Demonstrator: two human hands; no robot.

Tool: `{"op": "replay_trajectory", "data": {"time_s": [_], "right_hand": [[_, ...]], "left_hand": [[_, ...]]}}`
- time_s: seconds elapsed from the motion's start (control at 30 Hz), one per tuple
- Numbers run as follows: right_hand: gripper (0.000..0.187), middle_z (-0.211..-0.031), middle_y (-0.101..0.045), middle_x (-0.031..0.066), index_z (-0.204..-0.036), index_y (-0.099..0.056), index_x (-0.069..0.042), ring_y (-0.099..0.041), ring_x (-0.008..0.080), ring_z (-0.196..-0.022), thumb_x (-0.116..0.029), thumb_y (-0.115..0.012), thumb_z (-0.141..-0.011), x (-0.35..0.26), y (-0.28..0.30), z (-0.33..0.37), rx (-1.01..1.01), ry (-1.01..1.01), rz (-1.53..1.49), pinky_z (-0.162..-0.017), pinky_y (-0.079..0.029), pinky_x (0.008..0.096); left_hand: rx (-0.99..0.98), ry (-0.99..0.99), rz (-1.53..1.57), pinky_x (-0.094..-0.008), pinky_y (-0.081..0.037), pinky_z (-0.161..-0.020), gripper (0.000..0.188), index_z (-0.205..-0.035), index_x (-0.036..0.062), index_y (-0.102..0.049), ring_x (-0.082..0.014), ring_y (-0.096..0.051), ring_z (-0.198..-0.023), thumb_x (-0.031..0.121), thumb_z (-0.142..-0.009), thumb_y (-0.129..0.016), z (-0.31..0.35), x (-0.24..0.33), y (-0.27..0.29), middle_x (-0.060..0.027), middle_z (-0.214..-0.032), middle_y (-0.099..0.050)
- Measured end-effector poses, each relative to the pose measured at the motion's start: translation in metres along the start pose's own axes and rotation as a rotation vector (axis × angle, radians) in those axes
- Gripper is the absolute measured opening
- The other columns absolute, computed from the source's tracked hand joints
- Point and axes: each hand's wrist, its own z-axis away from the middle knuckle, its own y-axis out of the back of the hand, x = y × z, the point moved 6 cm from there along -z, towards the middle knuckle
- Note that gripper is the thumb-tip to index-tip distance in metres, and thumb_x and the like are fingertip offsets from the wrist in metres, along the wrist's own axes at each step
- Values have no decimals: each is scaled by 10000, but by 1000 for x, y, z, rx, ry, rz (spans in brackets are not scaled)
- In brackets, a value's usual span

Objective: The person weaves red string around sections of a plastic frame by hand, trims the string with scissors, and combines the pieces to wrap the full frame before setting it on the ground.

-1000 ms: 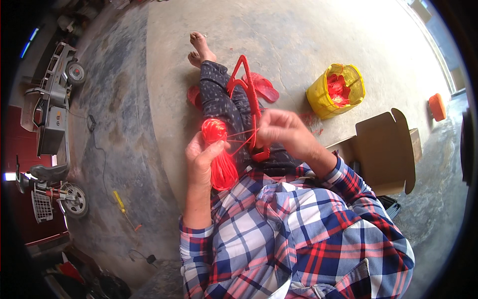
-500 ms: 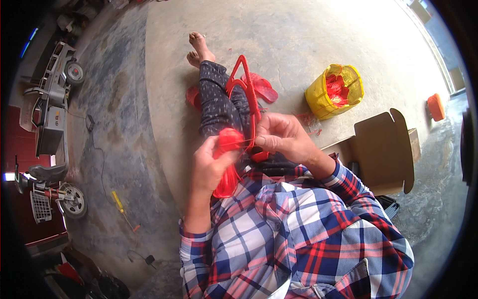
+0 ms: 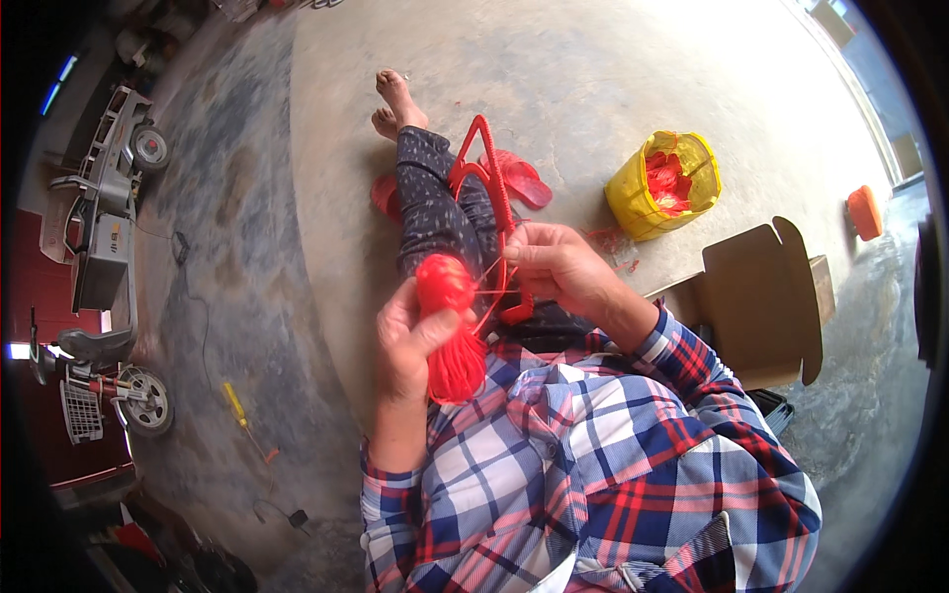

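Observation:
My left hand (image 3: 403, 341) is closed round a red tassel (image 3: 457, 368), its rounded head up and its loose strands hanging toward my shirt. Thin red cord (image 3: 486, 292) runs from the neck of the tassel toward my right hand (image 3: 560, 265). The thumb and fingers of that hand are pinched together on the cord. Just beside my right fingertips, a long red plastic frame (image 3: 500, 198) with a pointed loop at its far end rests along my legs. Its near end lies partly behind the cord and my hand.
A yellow bucket (image 3: 628, 201) with red material inside stands at the right. Nearer is an open cardboard box (image 3: 766, 296). Red slippers (image 3: 524, 180) lie by my legs. A yellow-handled screwdriver (image 3: 234, 403) and cables are on the floor at left, near parked vehicles (image 3: 104, 247).
My left hand has turned the tassel, so its round head now shows more to the left and its strands fan out. My right hand has shifted slightly, still pinching the cord.

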Motion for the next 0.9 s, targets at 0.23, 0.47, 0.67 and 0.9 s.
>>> {"op": "replay_trajectory", "data": {"time_s": [0.23, 0.47, 0.67, 0.9], "right_hand": [[97, -659, -523, -47, -802, -563, -72, -429, 47, -493, -77, -643, -856, -11, -25, -14, -73, 98, 281, -431, -307, 212], [155, -632, -584, 127, -864, -559, -62, -601, 340, -588, -147, -658, -778, -23, -64, 28, -68, 738, 1333, -510, -459, 412], [109, -705, -594, 50, -831, -566, -54, -604, 173, -697, -118, -653, -844, -12, -25, 13, -170, 246, 791, -659, -469, 299], [93, -844, -593, 1, -883, -558, -72, -565, 101, -798, -127, -631, -894, -8, -40, 21, -351, 263, 135, -769, -446, 237]], "left_hand": [[-358, -309, -866, -363, -504, -704, 289, -972, 16, -630, -334, -646, -759, 162, -737, -715, 2, 25, -55, -182, -812, -638], [84, -213, -1009, -298, -483, -642, 147, -922, -7, -605, -224, -643, -692, 77, -802, -617, -24, 9, 0, -100, -768, -656], [59, 76, -12, -260, -508, -695, 303, -1085, -7, -581, -157, -616, -711, 78, -795, -604, -22, -6, 11, -87, -883, -651], [118, 99, 218, -302, -526, -698, 334, -1098, -13, -578, -191, -629, -727, 86, -781, -609, -23, -14, 4, -117, -895, -652]]}}
